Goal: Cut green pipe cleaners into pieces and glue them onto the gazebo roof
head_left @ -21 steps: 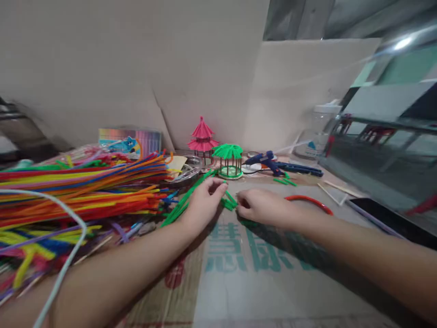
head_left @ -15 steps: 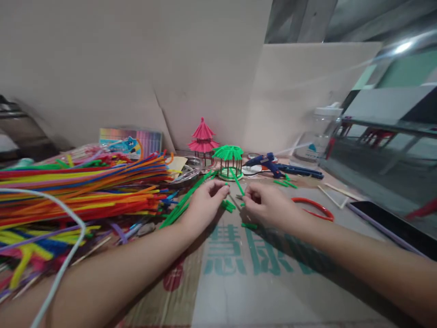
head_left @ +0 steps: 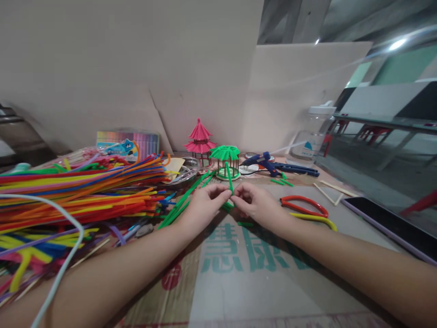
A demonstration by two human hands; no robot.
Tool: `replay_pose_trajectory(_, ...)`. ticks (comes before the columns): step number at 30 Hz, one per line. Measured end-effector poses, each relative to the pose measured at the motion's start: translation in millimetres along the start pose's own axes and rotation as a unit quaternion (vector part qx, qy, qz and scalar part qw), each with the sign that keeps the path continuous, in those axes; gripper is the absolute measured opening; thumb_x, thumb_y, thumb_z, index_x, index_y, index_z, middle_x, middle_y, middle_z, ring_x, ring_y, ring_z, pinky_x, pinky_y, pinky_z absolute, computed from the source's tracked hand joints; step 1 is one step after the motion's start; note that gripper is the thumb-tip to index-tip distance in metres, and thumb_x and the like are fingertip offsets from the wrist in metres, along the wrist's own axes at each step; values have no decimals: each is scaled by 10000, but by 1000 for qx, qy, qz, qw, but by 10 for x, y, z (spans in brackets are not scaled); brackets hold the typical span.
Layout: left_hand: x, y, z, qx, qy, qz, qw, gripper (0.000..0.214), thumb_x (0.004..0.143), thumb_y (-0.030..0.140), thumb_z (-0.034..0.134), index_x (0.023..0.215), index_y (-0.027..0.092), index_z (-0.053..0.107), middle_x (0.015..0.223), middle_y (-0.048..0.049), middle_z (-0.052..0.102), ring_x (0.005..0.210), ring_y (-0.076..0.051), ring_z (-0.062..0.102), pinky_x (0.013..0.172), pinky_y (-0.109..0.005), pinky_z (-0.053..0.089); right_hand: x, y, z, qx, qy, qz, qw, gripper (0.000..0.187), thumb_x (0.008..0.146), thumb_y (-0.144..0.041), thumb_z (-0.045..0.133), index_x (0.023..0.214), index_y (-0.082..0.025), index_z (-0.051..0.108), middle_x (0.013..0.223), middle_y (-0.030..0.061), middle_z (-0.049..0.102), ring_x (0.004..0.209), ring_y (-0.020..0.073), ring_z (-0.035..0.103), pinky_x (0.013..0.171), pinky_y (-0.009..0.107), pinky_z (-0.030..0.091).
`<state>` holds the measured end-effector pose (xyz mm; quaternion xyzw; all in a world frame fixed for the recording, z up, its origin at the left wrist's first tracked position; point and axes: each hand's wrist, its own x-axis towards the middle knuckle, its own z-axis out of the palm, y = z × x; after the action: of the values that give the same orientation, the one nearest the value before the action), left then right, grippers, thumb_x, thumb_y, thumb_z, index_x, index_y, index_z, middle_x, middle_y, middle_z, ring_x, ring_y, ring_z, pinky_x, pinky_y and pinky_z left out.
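My left hand (head_left: 204, 206) and my right hand (head_left: 255, 202) meet at the middle of the table, fingertips pinched together on a short green pipe-cleaner piece (head_left: 230, 177) that stands upright between them. More short green pieces (head_left: 226, 207) lie just under the hands. A bundle of long green pipe cleaners (head_left: 182, 200) lies left of my left hand. Behind the hands stand a small green pavilion model (head_left: 226, 160) and a pink pagoda model (head_left: 200, 141).
A big pile of coloured pipe cleaners (head_left: 82, 187) fills the left. Red-and-yellow scissors (head_left: 307, 208), a blue glue gun (head_left: 269, 163), a phone (head_left: 392, 223), a plastic jar (head_left: 312, 132) and a marker box (head_left: 128, 143) lie around. Flattened cardboard (head_left: 246, 273) covers the table.
My right hand has lifted a green piece from the pile and brought it upright to my left hand's fingertips. The view shifted slightly, showing more of the scissors.
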<state>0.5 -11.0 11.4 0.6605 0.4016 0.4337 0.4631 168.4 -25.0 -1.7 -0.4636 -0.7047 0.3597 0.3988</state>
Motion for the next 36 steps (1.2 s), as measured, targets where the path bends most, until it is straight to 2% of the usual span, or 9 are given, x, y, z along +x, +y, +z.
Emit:
replay_pose_trajectory(6,-3,-16,8,-5,-14,11,1000,187,770,339,637,759,153,628,739,0,607,685,-122,539,666,-245,425,-9,-24,6,33,-11,40,999,136,816,-326,565,833,-198,525,620,-47,547,491,104,518,458,225,414)
replay_pose_trajectory(9,-5,-21,6,3,1,12,1000,176,766,328,648,811,159,659,804,-18,645,743,-140,568,706,-258,440,-19,-27,10,23,-7,35,999,151,815,-337,568,819,-187,553,639,-39,544,510,100,509,458,219,404)
replay_pose_trajectory(12,-9,-22,6,3,7,1,1000,194,776,340,646,842,160,676,825,-32,665,764,-150,589,713,-262,451,-24,-22,-9,66,5,34,997,185,826,-375,562,812,-191,547,617,-48,523,485,95,481,432,215,381)
replay_pose_trajectory(16,-11,-25,18,-29,-24,-22,999,221,785,358,641,821,141,660,792,-46,674,737,-152,604,697,-263,464,-2,-12,-59,124,53,5,991,223,804,-399,603,771,-188,537,621,-46,538,502,86,476,467,216,374)
replay_pose_trajectory(21,-2,-49,28,-49,-42,-27,998,236,765,353,667,855,135,649,806,-48,673,738,-152,607,696,-268,473,16,-26,-77,169,53,9,984,268,762,-426,647,746,-189,524,598,-53,536,496,83,471,487,224,376)
replay_pose_trajectory(29,-13,-81,36,-52,-40,-46,997,275,780,407,661,848,144,611,762,-16,644,687,-133,597,645,-252,460,-34,-35,-47,147,32,36,988,276,762,-441,651,800,-196,529,614,-67,499,462,70,433,431,211,346)
replay_pose_trajectory(36,11,-81,39,-44,-60,-34,997,290,780,414,655,803,126,632,743,-27,648,673,-131,598,659,-261,465,-34,-61,-53,150,32,43,987,274,750,-424,664,790,-192,523,645,-60,514,472,68,445,432,214,360)
